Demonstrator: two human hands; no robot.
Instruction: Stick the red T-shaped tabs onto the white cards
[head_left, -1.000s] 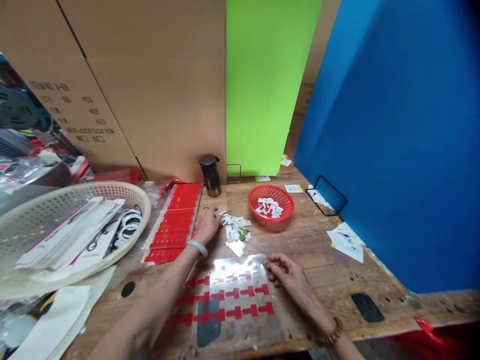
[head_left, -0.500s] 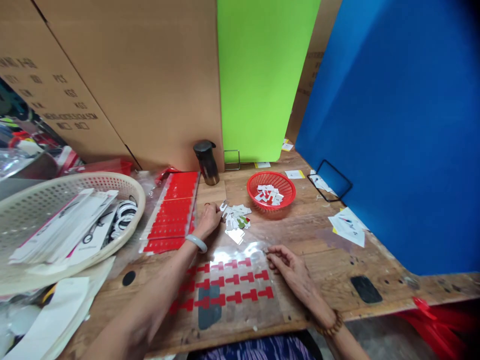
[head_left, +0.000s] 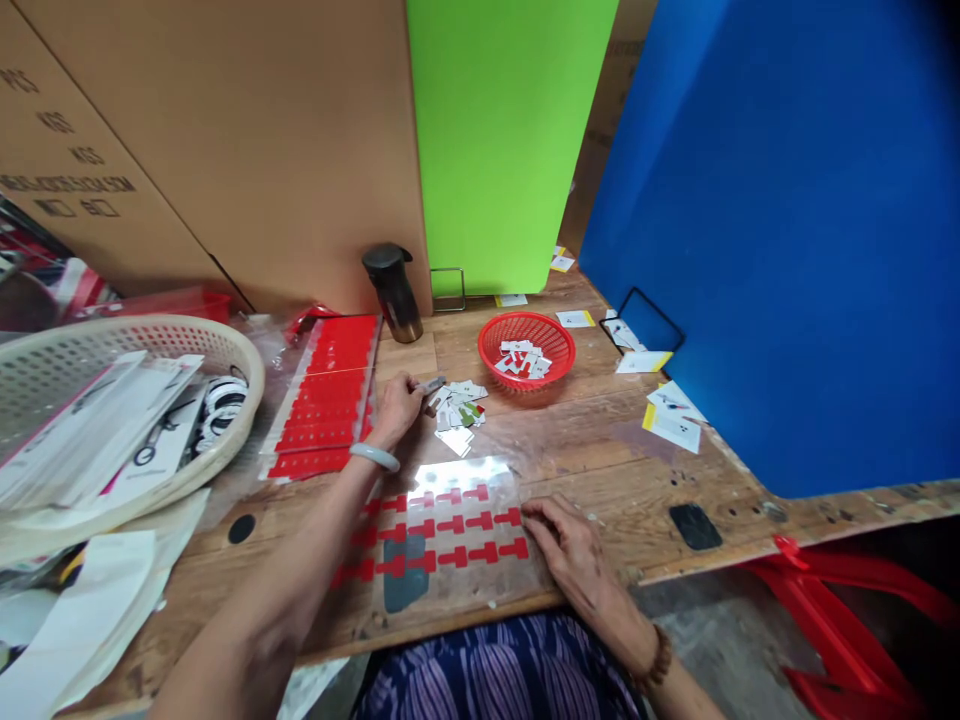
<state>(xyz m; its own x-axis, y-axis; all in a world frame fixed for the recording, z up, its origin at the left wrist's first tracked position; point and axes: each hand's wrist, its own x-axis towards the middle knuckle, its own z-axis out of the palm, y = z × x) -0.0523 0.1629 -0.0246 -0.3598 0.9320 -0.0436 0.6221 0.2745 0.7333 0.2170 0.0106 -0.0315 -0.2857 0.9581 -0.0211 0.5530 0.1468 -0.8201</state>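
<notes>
The left hand (head_left: 401, 405) pinches a card (head_left: 433, 385), long axis pointing rightward; the right hand (head_left: 568, 545) curls at the sheet's (head_left: 476, 580) edge, grip unclear.

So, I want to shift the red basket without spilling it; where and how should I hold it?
Probably pinch the red basket by its flared rim, coming from the near right, since a loose pile of cut cards lies to its left. It stands upright and open-topped with small pieces inside, so keep it level.
</notes>
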